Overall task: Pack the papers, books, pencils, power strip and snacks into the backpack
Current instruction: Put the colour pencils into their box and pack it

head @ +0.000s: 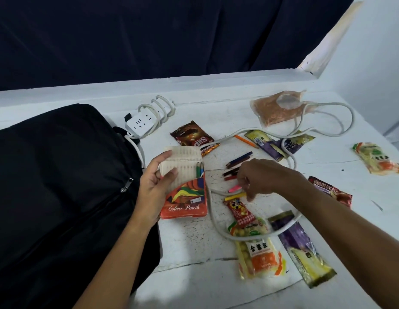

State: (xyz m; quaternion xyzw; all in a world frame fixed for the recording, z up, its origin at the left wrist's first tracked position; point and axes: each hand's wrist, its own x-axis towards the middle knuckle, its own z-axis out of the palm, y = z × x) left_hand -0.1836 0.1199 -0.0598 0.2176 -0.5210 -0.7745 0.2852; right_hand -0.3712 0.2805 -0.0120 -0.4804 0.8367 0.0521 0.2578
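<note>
My left hand [152, 188] grips an orange colour pencil box [186, 200] with its white inner tray pulled up and a few pencils standing in it. My right hand [258, 177] reaches down over loose pencils [238, 160] on the white table [189, 241], its fingertips pinching a pink pencil [234, 188] above a yellow one [234, 196]. The black backpack [56, 186] lies at the left, zipped along its front. A white power strip [141, 123] sits by the backpack's top, its cable [216, 219] snaking across the table. Several snack packets [258, 253] lie around.
A dark curtain hangs behind the table. A clear bag of orange-brown food [278, 108] lies at the back right and a yellow packet [376, 160] at the far right. The cable loops over several purple packets [281, 143]. A white wall rises on the right.
</note>
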